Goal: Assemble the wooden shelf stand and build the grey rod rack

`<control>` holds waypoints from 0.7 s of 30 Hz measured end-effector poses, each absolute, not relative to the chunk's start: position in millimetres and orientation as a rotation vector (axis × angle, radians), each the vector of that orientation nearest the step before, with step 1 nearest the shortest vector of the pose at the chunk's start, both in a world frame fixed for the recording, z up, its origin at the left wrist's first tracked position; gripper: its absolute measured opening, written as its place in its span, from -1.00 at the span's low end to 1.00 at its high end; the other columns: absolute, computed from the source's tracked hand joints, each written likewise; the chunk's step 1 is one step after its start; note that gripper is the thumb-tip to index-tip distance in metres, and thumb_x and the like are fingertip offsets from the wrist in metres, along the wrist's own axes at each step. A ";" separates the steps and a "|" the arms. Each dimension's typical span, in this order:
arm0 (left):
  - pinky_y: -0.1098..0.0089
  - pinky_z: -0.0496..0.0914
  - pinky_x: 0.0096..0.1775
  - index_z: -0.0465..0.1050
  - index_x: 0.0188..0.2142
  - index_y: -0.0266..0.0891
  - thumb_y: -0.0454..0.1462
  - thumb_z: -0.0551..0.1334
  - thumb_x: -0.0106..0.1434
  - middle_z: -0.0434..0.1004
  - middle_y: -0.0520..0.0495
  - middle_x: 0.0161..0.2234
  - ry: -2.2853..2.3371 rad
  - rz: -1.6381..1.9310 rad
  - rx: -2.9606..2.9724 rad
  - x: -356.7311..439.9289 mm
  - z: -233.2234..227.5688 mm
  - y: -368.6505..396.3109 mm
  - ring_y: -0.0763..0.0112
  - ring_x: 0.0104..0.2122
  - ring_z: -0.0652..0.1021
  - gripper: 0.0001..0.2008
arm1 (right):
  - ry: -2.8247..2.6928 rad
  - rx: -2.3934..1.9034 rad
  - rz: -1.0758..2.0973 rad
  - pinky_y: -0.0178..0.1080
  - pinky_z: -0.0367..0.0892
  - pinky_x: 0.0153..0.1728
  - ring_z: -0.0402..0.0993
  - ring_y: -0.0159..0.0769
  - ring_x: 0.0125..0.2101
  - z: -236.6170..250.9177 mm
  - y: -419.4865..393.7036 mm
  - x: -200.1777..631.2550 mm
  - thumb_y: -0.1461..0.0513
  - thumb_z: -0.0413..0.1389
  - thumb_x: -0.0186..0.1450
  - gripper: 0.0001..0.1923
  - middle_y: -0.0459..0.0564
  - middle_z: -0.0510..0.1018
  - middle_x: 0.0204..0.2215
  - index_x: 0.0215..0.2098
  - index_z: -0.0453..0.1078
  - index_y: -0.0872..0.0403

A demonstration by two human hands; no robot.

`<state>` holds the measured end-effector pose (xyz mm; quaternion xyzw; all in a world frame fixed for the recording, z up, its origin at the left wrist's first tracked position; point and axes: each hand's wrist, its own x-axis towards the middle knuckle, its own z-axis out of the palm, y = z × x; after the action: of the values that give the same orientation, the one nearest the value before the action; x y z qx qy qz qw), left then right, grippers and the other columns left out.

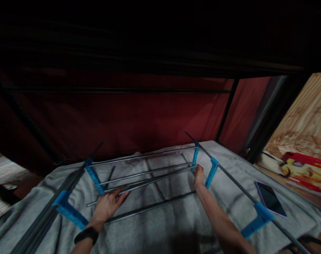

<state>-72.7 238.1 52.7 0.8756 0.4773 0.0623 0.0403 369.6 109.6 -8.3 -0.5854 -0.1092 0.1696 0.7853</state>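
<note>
Rack frame partly pieced together on a grey blanket

Nearest, the left hand (107, 205) lies open, fingers on a loose metal rod (147, 180); the right hand (199, 175) closes around that rod's far end by a blue connector (195, 155). Several rods already sit in connectors; this one looks unseated. A phone (271, 198) lies at the right, red fabric (128, 120) beyond.

Left hand (107, 204) flat on a loose metal rod (139, 187), right hand (199, 175) gripping its far end beside a blue connector (195, 155). Grey blanket (163, 225) underneath, phone (271, 199) at right.
</note>
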 end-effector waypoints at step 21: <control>0.21 0.41 -0.17 0.56 -0.28 -0.12 0.15 0.03 0.34 0.65 -0.09 -0.28 1.130 0.807 2.855 -102.0 20.1 208.3 0.17 -0.26 0.61 -0.51 | -0.094 -0.907 0.778 -0.28 0.54 -0.34 0.56 -0.34 -0.46 -14.8 20.6 307.6 0.20 0.33 0.04 -0.78 -0.12 0.63 -0.44 -0.35 0.47 0.06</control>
<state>-102.0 208.3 20.1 0.8991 0.3559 0.2541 -0.0164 307.6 20.6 -14.8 -0.4268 -0.0442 0.3661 0.8257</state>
